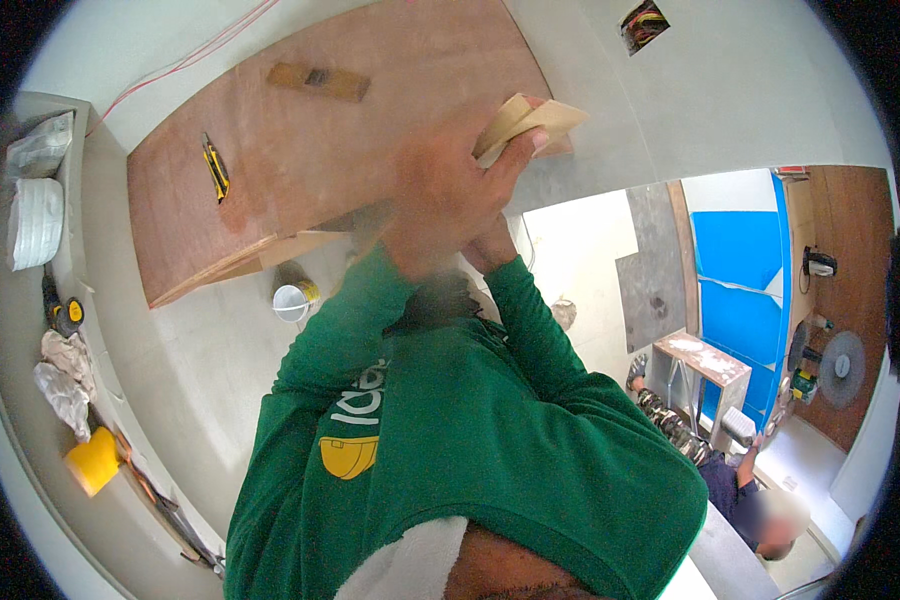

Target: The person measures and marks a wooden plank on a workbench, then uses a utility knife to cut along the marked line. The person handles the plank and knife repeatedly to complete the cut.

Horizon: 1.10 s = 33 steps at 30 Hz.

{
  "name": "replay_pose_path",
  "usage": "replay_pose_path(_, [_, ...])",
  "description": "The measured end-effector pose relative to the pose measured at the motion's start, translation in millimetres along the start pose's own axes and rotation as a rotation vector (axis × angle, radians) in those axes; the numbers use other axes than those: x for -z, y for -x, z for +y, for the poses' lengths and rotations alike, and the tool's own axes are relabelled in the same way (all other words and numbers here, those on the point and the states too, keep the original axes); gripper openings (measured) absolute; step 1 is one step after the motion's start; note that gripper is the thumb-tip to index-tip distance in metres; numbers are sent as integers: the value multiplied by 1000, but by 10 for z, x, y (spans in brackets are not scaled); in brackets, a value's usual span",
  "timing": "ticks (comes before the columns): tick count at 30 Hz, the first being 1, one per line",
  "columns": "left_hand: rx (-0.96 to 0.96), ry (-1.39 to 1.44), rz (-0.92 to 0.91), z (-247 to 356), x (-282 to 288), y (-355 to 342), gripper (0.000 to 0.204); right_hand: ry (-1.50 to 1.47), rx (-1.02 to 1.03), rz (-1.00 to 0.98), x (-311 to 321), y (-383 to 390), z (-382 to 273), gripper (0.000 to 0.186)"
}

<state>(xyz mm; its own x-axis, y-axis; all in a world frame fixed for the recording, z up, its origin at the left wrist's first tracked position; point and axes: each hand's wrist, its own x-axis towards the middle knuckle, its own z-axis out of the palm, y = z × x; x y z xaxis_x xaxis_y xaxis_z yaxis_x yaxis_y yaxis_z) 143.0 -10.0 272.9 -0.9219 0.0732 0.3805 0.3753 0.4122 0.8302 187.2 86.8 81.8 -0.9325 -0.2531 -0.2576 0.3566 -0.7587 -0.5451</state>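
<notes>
My left hand (445, 175), blurred at the fingers, is closed on a folded tan sheet that looks like sandpaper (550, 120), with the thumb pressed on top of it. The sheet is at the right end of a reddish-brown wooden panel (410, 60), by the grey wall. My right hand (489, 246) is mostly hidden behind the left wrist, and its fingers do not show. On the panel's left part lies a yellow and black utility knife (214, 168). Farther back on it rests a brown strip (318, 81) with a dark patch in the middle.
A white bucket (291, 302) stands below the panel. Along the left, a ledge holds white bowls (37, 222), a drill (65, 312) and a cloth (65, 385). At right are a worn step stool (708, 358), a fan (840, 367) and another person (735, 490). Wires show in a wall opening (644, 26).
</notes>
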Motion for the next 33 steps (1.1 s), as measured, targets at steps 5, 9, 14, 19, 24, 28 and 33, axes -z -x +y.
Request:
replay_pose_path(5, [83,174,64,207,18,5,39,32,128,8,-18,171,-152,53])
replay_pose_path(9, [161,185,27,199,41,11,40,32,195,-35,-53,164,-193,52])
replay_pose_path(14, [191,224,-42,-144,101,119,42,-29,355,-15,-263,109,-354,57])
replay_pose_path(19, [237,-96,-63,-516,413,751,45,-212,410,11,-368,23,-720,56])
replay_pose_path(24, [135,-353,-10,-554,695,1077,40,-286,294,-108,-151,-32,-622,53])
replay_pose_path(28, [9,-676,0,-460,1148,1059,34,973,165,73,-100,236,-682,39])
replay_pose_path(33, [-159,-840,-80,-394,1526,1032,34,1829,906,-155,-614,607,-1036,48])
